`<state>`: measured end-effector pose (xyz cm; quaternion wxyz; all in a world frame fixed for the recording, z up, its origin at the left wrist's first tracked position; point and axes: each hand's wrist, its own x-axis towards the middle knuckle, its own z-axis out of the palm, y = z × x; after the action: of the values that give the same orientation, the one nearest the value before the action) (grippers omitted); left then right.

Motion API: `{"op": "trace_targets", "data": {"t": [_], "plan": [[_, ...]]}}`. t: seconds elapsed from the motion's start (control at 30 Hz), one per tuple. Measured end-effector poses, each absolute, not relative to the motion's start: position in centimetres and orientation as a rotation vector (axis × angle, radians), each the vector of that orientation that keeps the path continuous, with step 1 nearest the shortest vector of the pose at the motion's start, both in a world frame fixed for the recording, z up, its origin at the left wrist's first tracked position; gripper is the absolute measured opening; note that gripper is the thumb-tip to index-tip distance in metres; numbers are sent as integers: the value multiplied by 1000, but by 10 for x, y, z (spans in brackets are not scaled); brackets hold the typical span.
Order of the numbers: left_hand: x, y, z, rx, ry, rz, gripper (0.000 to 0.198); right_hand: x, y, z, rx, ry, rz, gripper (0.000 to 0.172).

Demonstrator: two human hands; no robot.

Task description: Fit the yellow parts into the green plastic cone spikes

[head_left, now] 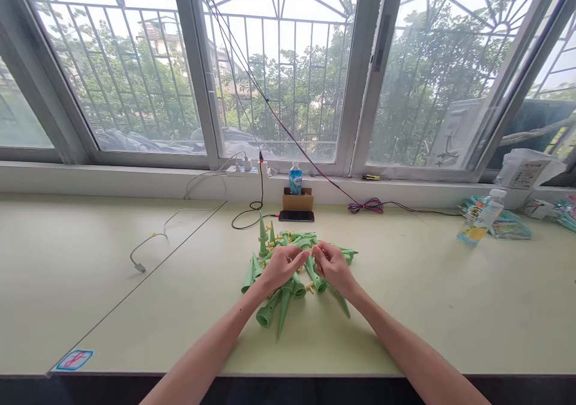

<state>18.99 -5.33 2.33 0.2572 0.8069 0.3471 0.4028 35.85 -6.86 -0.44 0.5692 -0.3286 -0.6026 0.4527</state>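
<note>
Over a pile of green plastic watering spikes (282,309), my left hand (284,267) and my right hand (333,267) meet almost fingertip to fingertip. The left fingers are curled in, with the thumb pointing right. My right hand is closed in a pinch. What either hand holds is too small or hidden to make out. A green collared spike (305,244) shows just behind the gap between them; whether they touch it I cannot tell. Small yellow valve pieces (309,287) stick out among the spikes. One spike (263,237) stands upright at the pile's back left.
Behind the pile, a phone (296,216) lies before a small cardboard box (297,200) with a blue-labelled bottle (295,179). At right stands a drink bottle (481,218) by plastic packets (510,226). A white cable (148,243) lies left; a dark cable bundle (366,206) lies near the wall.
</note>
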Motion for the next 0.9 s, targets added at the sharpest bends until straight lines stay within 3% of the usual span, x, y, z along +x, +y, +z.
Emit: {"op": "trace_targets", "data": {"t": [0.9], "plan": [[191, -56, 25, 2227, 905, 1108, 27, 361, -67, -5, -808, -1433, 1097, 43]]}}
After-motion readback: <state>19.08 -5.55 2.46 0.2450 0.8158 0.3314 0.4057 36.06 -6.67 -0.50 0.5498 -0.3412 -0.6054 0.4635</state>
